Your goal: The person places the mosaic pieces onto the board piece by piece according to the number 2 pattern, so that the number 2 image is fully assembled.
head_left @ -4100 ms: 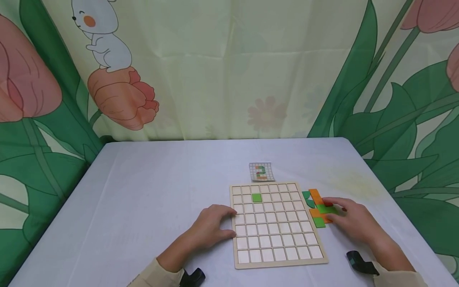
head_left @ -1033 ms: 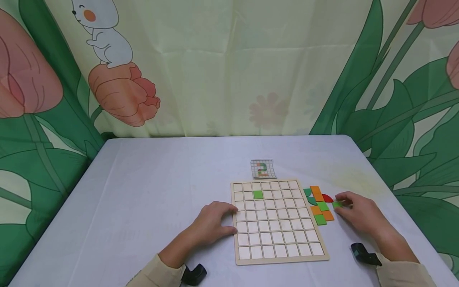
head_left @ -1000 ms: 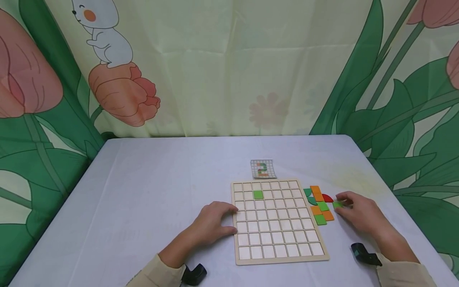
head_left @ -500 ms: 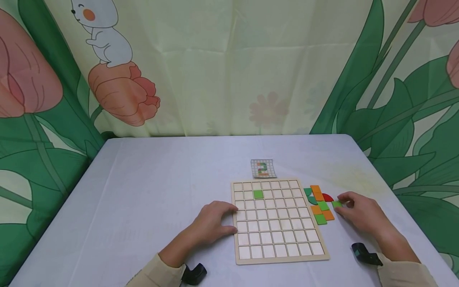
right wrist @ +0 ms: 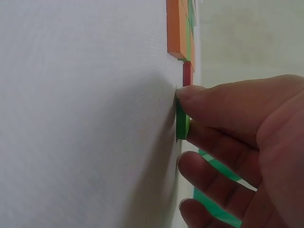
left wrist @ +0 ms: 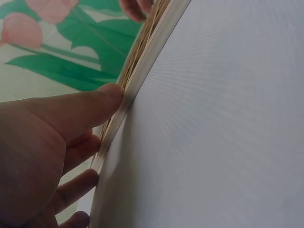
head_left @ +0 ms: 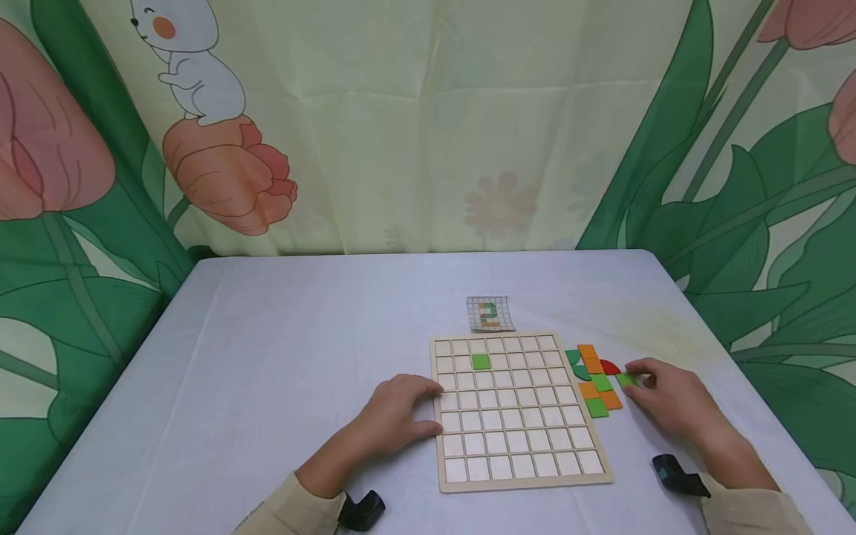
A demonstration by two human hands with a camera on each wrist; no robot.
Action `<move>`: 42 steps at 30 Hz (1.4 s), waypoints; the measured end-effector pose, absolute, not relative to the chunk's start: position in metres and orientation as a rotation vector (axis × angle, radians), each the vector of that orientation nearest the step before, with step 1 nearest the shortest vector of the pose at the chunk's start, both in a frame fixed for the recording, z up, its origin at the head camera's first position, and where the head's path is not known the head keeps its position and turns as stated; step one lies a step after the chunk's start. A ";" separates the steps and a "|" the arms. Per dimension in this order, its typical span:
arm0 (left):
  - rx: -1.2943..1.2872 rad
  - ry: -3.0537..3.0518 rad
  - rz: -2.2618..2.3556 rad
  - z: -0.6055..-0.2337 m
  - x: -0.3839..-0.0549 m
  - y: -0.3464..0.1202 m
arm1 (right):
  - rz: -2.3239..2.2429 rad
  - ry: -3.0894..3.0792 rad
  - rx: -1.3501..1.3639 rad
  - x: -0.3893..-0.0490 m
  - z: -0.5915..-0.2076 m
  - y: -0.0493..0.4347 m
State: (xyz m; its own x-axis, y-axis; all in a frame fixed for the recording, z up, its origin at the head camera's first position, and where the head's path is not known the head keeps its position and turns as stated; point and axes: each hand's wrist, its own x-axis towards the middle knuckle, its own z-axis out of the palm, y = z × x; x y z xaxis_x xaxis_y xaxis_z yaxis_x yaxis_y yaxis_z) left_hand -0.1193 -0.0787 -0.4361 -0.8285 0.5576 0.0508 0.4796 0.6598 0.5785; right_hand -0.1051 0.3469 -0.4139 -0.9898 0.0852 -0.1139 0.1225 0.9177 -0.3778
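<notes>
A wooden grid board (head_left: 524,484) with white cells lies on the table, one light green square tile (head_left: 481,362) in its upper part. My left hand (head_left: 397,416) rests thumb and fingertips against the board's left edge; the left wrist view shows these fingers touching the rim (left wrist: 111,130). Right of the board, my right hand (head_left: 675,401) pinches a green tile (right wrist: 182,121) between thumb and finger, low by the cloth. Beside it lie a red rounded tile (head_left: 610,367), an orange tile (head_left: 588,390), green squares (head_left: 597,408) and dark green rounded pieces (head_left: 580,373).
Behind the board lies a small pattern card (head_left: 491,313) with a coloured figure on a grid. A white cloth covers the table (head_left: 301,334). A printed curtain (head_left: 374,148) hangs at its far edge.
Since about four seconds ago, my right hand has drawn back to the right from the tile group, with the green tile apart from it. My left hand has stayed at the board's edge.
</notes>
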 end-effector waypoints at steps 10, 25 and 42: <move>0.875 2.736 0.902 -0.438 -0.119 -0.080 | -0.574 2.977 0.160 -0.105 -0.414 0.347; 0.878 2.737 0.896 -0.436 -0.120 -0.079 | -0.624 3.013 0.132 -0.105 -0.402 0.343; 0.865 2.738 0.878 -0.434 -0.119 -0.078 | -0.781 3.085 -0.018 -0.119 -0.397 0.312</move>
State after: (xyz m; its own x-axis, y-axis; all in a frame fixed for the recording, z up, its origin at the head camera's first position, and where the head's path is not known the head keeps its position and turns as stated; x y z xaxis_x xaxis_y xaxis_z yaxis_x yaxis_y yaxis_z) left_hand -0.1192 -0.0785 -0.4336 -0.8252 0.5633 0.0417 0.4826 0.6647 0.5704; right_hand -0.1190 0.3116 -0.3967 -0.9991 -0.0008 0.0424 -0.0208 0.8797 -0.4751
